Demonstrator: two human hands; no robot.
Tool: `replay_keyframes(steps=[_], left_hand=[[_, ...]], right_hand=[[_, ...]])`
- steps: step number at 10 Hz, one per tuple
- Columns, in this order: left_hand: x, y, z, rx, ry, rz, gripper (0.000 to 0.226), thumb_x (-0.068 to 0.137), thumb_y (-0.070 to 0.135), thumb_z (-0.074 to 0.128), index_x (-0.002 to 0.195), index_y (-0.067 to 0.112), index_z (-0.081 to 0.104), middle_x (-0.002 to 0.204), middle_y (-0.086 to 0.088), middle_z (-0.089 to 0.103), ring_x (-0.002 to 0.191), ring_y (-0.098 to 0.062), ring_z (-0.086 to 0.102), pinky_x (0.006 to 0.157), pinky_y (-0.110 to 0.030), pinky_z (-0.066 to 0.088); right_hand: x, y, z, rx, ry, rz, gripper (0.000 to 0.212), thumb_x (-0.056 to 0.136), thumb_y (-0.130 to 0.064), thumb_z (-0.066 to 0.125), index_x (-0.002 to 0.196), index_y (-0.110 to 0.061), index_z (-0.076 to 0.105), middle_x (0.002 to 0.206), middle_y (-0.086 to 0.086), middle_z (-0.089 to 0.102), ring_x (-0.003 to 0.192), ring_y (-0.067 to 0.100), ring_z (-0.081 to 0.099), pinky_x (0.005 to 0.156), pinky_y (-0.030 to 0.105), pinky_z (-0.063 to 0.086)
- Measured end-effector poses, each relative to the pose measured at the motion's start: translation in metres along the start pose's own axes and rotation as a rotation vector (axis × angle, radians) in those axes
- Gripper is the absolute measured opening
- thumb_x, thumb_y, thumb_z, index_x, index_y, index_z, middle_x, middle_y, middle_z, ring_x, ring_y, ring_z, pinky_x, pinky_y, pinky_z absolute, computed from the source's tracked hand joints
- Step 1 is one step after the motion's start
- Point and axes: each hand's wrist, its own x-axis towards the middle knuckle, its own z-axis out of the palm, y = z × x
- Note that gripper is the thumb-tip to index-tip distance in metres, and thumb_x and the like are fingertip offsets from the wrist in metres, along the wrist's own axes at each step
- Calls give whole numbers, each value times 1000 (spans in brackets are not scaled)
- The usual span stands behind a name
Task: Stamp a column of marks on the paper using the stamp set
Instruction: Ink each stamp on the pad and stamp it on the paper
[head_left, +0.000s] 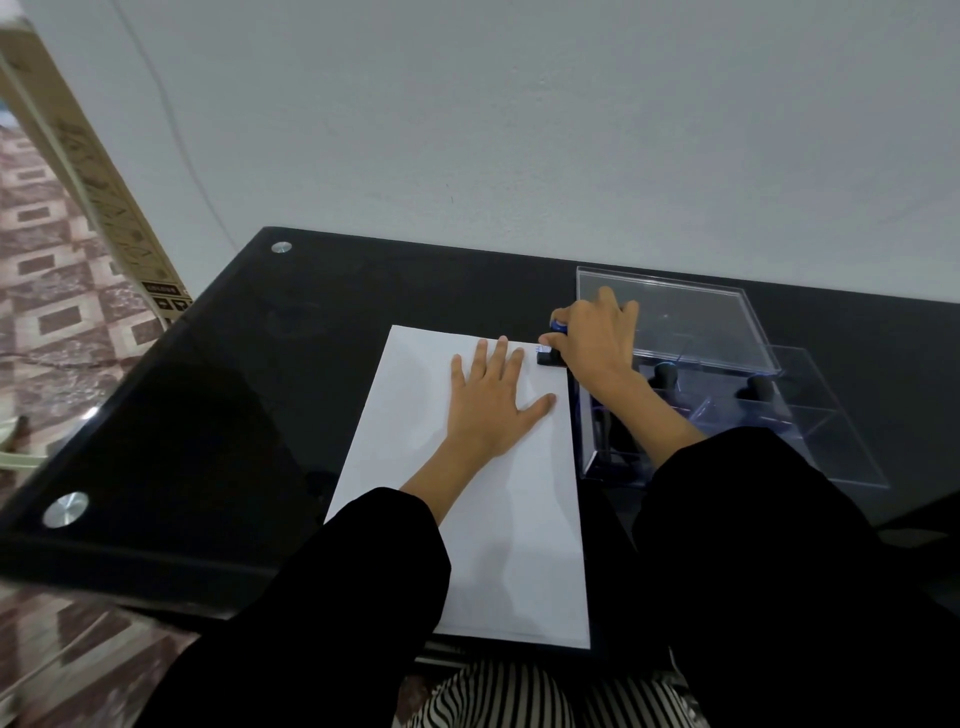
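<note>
On the paper (415, 467), far corner, stamp (550, 358) half hidden in the curled right hand (597, 343); left hand (488, 408) flat, fingers apart.

The right hand (592, 338) hides most of the stamp (551, 358), and the blue mark (543, 349) beside it is too small to read.

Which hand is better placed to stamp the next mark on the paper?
Right. The right hand grips the stamp at the paper's far right corner, so it can likely step down that edge. The left hand lies flat on the paper, holding it steady.
</note>
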Motion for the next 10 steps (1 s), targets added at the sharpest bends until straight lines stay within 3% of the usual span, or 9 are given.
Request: replay_keyframes(steps=[5,10], left_hand=[[0,0,-1,0,-9,-1,77,90,66,24,150,22,7,159,-2,-3,146,-24,-7,116,-49,-5],[0,-1,-1,12,-5,1,77,90,66,22,150,22,6,159,-2,-3,146,-24,-7,116,-49,-4]], right_hand=[[-5,0,0,7,-20,17,31,94,-37,49,113,-18,64,107,6,63,117,22,43,96,37,31],[5,-1,-1,40,-16,21,28,93,-39,52,105,-19,67,101,4,65,112,21,46,90,36,32]])
